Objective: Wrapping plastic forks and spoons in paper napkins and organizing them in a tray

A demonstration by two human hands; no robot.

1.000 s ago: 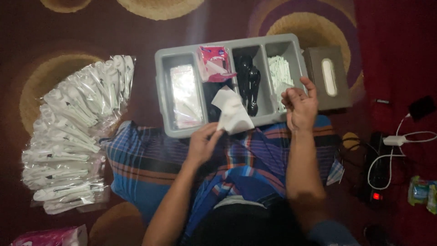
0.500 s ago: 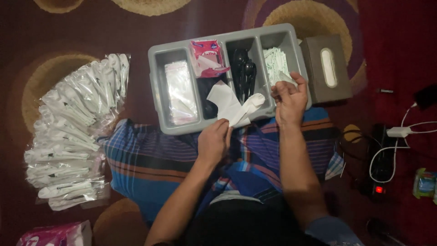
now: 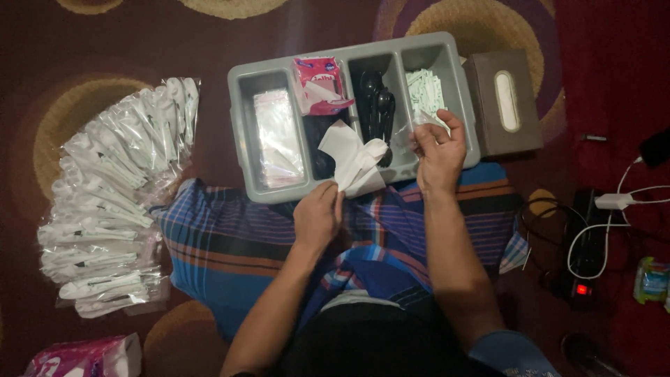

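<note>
i see my left hand (image 3: 317, 216) pinching a soft folded white napkin (image 3: 352, 162); at 3 o'clock my right hand (image 3: 438, 150) pinches a small paper packet (image 3: 427, 120) over the grey plastic tray (image 3: 241, 126).

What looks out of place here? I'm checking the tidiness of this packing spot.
Little stands out. The pink napkin packet lies tilted across a divider of the grey compartment tray, torn open. The clear-wrapped cutlery packets sprawl in a loose fan on the carpet. White cables tangle at the right.
</note>
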